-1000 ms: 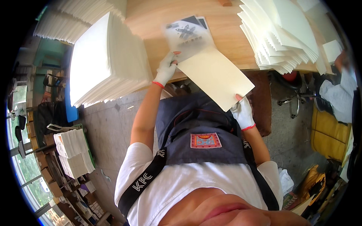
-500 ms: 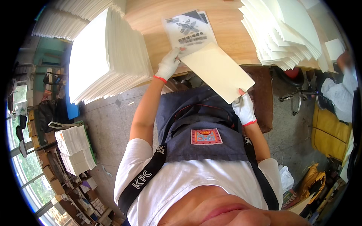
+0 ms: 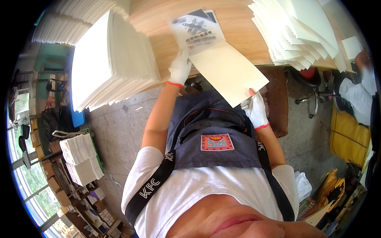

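Observation:
My right hand (image 3: pixel 255 109), in a white knitted glove with bare fingertips showing, pinches the near right corner of a cream sheet of paper (image 3: pixel 229 73). The sheet slants over the table's front edge and bows slightly. Its far end meets the near end of a printed bag (image 3: pixel 198 31), seemingly translucent plastic, with crossed pencils and dark corners. My left hand (image 3: pixel 181 66), gloved the same way, is closed at the bag's near left edge, beside the sheet's left corner. Whether the sheet's far edge lies inside the bag or on top, I cannot tell.
A tall stack of white paper (image 3: pixel 115 63) stands on the wooden table (image 3: pixel 154 20) at left, more stacks behind it. Fanned cream sheets (image 3: pixel 295 33) lie at right. Beyond them is another person's arm (image 3: pixel 362 63). A wheeled chair (image 3: pixel 311 93) stands below the table at right.
My left hand has shifted slightly right and nearer to me. The cream sheet now bows, and its far edge sits closer against the bag. My right hand keeps its hold.

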### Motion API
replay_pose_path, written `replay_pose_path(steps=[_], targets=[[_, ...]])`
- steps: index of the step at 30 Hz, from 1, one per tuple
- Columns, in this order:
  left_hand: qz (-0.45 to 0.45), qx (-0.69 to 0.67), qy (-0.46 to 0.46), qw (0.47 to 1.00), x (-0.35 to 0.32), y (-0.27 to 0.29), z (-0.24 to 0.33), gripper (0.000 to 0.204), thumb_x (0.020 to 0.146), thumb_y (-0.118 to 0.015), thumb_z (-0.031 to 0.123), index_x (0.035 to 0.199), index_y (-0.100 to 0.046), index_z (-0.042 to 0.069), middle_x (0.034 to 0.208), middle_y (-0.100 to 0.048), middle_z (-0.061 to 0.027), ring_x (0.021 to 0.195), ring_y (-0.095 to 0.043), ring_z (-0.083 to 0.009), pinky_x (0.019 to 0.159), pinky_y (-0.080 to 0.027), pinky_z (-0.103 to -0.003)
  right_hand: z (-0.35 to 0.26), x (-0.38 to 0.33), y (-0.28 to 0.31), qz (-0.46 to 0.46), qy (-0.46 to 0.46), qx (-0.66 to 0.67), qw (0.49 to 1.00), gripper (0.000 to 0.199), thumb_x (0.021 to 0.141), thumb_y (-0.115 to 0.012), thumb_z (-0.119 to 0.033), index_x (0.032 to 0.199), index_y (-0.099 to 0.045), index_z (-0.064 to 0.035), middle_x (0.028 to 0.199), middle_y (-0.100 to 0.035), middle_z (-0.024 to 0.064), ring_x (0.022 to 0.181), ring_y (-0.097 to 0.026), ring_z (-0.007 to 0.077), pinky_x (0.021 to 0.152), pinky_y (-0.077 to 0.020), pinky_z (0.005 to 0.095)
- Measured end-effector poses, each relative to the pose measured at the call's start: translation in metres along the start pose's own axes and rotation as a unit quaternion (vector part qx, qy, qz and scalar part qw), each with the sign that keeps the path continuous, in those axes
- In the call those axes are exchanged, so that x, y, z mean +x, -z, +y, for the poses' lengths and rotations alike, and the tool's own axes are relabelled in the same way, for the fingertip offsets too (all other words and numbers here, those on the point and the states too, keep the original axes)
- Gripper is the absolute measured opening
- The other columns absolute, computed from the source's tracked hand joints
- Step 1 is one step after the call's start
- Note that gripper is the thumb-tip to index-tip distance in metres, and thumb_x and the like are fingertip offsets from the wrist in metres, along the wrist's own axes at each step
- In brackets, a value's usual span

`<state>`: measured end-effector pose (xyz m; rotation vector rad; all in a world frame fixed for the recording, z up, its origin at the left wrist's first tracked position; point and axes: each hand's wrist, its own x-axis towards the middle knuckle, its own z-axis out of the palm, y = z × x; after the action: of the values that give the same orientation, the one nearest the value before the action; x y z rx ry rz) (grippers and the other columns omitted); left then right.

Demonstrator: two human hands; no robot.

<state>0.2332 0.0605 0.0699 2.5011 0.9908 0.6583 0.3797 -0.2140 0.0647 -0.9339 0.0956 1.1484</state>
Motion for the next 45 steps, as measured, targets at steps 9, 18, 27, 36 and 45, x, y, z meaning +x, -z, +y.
replay_pose_path(steps=[9, 18, 27, 36, 45], targets=[[0.11, -0.17, 0.045, 0.978, -0.03, -0.007, -0.013, 0.019, 0.072, -0.05, -0.007, 0.089, -0.048, 0.003, 0.107, -0.06, -0.0116, 0.066, -0.054, -0.02, 0.061, -0.045, -0.029, 0.002, 0.001, 0.011, 0.014, 0.008, 0.026, 1.0, 0.026, 0.09, -0.051, -0.021, 0.113, -0.045, -0.0087, 0.085, -0.061, 0.0087, 0.046, -0.054, 0.0132, 0.034, -0.0357, 0.021], [0.144, -0.279, 0.071, 0.947, -0.04, -0.022, -0.023, 0.039, 0.076, -0.053, -0.005, 0.115, -0.051, 0.003, 0.063, -0.05, -0.0033, 0.051, -0.045, -0.009, 0.049, -0.04, -0.024, 0.008, 0.006, 0.02, -0.041, -0.015, 0.07, 0.997, 0.029, 0.089, -0.052, -0.016, 0.117, -0.046, -0.0088, 0.101, -0.058, 0.0054, 0.074, -0.059, 0.0117, 0.047, -0.0462, 0.019], [-0.123, -0.471, 0.366, 0.793, -0.028, 0.009, -0.006, 0.028, 0.088, -0.051, 0.023, 0.106, -0.056, 0.002, 0.054, -0.048, -0.0024, 0.04, -0.038, -0.0091, 0.037, -0.028, -0.024, 0.003, 0.008, 0.004, 0.05, -0.004, 0.078, 0.996, 0.027, 0.089, -0.053, -0.018, 0.114, -0.046, -0.0114, 0.09, -0.059, 0.0053, 0.051, -0.053, 0.01, 0.035, -0.037, 0.0176], [0.001, -0.291, 0.274, 0.917, -0.03, -0.012, 0.014, 0.016, 0.09, -0.049, 0.018, 0.091, -0.056, 0.003, 0.061, -0.053, -0.002, 0.043, -0.044, -0.0072, 0.04, -0.037, -0.022, -0.002, 0.008, 0.014, -0.023, 0.027, 0.036, 0.999, 0.026, 0.09, -0.052, -0.016, 0.114, -0.047, -0.0083, 0.096, -0.059, 0.0058, 0.071, -0.058, 0.0125, 0.045, -0.0452, 0.0202], [0.036, -0.886, 0.235, 0.398, -0.062, -0.086, 0.034, 0.039, 0.084, -0.052, 0.005, 0.122, -0.043, -0.001, 0.112, -0.057, -0.0122, 0.104, -0.054, -0.023, 0.087, -0.046, -0.034, 0.009, -0.029, -0.033, -0.047, -0.014, -0.021, 0.999, 0.021, 0.092, -0.05, -0.022, 0.109, -0.048, -0.0107, 0.082, -0.059, 0.0039, 0.052, -0.054, 0.0093, 0.04, -0.038, 0.0184]])
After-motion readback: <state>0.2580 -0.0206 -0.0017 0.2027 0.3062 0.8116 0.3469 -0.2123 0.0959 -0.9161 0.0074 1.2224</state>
